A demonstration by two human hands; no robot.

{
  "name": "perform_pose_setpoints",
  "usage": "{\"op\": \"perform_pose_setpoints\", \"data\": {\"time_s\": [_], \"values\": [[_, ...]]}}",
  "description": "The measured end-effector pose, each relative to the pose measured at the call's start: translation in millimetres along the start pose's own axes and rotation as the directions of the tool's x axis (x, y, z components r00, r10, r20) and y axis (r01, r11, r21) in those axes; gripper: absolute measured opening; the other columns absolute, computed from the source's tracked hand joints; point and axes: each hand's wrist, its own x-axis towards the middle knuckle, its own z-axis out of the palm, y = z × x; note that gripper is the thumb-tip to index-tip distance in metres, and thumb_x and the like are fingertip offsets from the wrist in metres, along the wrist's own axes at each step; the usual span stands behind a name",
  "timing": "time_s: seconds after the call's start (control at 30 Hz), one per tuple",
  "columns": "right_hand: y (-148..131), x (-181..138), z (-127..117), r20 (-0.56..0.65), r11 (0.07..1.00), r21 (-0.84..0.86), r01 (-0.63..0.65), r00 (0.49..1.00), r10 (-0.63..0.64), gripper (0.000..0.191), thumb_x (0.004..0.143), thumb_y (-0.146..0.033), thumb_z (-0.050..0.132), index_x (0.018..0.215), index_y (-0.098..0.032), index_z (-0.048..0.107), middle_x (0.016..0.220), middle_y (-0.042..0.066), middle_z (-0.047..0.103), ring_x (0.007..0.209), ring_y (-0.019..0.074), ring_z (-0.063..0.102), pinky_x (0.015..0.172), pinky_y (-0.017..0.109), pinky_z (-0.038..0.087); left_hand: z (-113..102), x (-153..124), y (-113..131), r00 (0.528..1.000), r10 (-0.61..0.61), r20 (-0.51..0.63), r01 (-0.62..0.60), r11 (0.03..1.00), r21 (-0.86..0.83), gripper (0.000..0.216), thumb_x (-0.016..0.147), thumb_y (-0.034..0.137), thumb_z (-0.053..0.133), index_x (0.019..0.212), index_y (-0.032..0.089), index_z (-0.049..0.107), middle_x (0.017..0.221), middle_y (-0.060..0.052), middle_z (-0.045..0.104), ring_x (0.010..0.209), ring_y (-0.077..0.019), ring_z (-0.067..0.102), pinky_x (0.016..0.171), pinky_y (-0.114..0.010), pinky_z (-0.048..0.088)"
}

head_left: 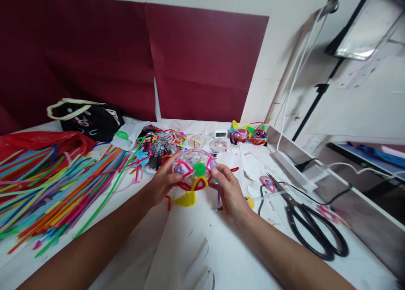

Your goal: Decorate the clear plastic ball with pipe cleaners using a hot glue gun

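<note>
Between my two hands is a rounded clear plastic craft piece [190, 180] trimmed with pipe cleaners. It has pink-rimmed purple eye shapes on both sides, a green disc [199, 169] in the middle and red and yellow loops below. My left hand [163, 181] grips its left edge, thumb on the front. My right hand [230, 188] holds the right edge, thumb near the right eye shape. A purple pipe cleaner [218, 195] hangs down by the right fingers. Beneath the piece, a yellow pipe-cleaner shape [186, 199] shows near the white table surface. The fingers behind the piece are mostly hidden.
Many coloured pipe cleaners [72, 189] spread across the left side. Large black-handled scissors [311, 224] and a pink eye shape [267, 183] lie at right. Behind stand a black bag [90, 121], a small digital clock [220, 134] and finished-looking pipe-cleaner pieces [248, 134]. A power strip [297, 172] borders the right.
</note>
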Motion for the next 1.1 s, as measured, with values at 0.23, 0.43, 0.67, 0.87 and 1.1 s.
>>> {"op": "perform_pose_setpoints", "data": {"time_s": [0.23, 0.43, 0.67, 0.87, 1.1], "values": [[-3, -17, -4, 0.021, 0.993, -0.079, 0.082, 0.996, -0.081, 0.061, 0.064, -0.048, 0.085, 0.113, -0.025, 0.055, 0.114, 0.005, 0.066, 0.106, 0.0256, 0.061, 0.093, 0.04, 0.048, 1, -14, -7, 0.989, 0.13, 0.077, -0.137, 0.985, 0.102, 0.092, 0.059, 0.036, 0.088, 0.141, 0.028, 0.048, 0.142, -0.011, 0.056, 0.129, -0.037, 0.053, 0.101, -0.039, 0.051], [1, -25, -4, 0.032, 0.972, -0.175, 0.155, 0.988, -0.152, 0.07, 0.06, -0.041, 0.089, 0.118, -0.027, 0.052, 0.115, 0.006, 0.065, 0.107, 0.0264, 0.061, 0.093, 0.041, 0.049, -6, -13, -16, 0.922, 0.288, 0.258, -0.345, 0.914, 0.214, 0.087, 0.066, 0.031, 0.084, 0.143, 0.034, 0.044, 0.144, -0.009, 0.05, 0.131, -0.0356, 0.051, 0.1, -0.038, 0.051], [10, -30, -8, 0.012, 0.974, -0.142, 0.177, 0.984, -0.177, 0.072, 0.059, -0.039, 0.089, 0.12, -0.03, 0.052, 0.12, 0.006, 0.063, 0.112, 0.0285, 0.06, 0.096, 0.044, 0.047, -11, -15, -22, 0.872, 0.333, 0.359, -0.445, 0.845, 0.296, 0.091, 0.071, 0.035, 0.08, 0.149, 0.035, 0.032, 0.149, -0.012, 0.041, 0.133, -0.0389, 0.047, 0.104, -0.046, 0.047], [16, -33, -11, 0.028, 0.97, -0.143, 0.195, 0.981, -0.193, 0.076, 0.059, -0.035, 0.089, 0.124, -0.03, 0.05, 0.124, 0.009, 0.062, 0.116, 0.031, 0.059, 0.099, 0.048, 0.046, -9, -18, -30, 0.895, 0.299, 0.33, -0.38, 0.899, 0.218, 0.099, 0.065, 0.056, 0.082, 0.148, 0.037, 0.031, 0.154, -0.011, 0.033, 0.138, -0.0407, 0.04, 0.108, -0.049, 0.043], [21, -33, -15, 0.064, 0.971, -0.138, 0.195, 0.98, -0.188, 0.075, 0.062, -0.027, 0.087, 0.126, -0.032, 0.049, 0.128, 0.007, 0.061, 0.117, 0.0284, 0.059, 0.099, 0.045, 0.048, -1, -23, -34, 0.938, 0.268, 0.219, -0.305, 0.939, 0.157, 0.097, 0.061, 0.049, 0.087, 0.142, 0.037, 0.036, 0.151, -0.009, 0.038, 0.133, -0.0389, 0.045, 0.102, -0.045, 0.048]]}}
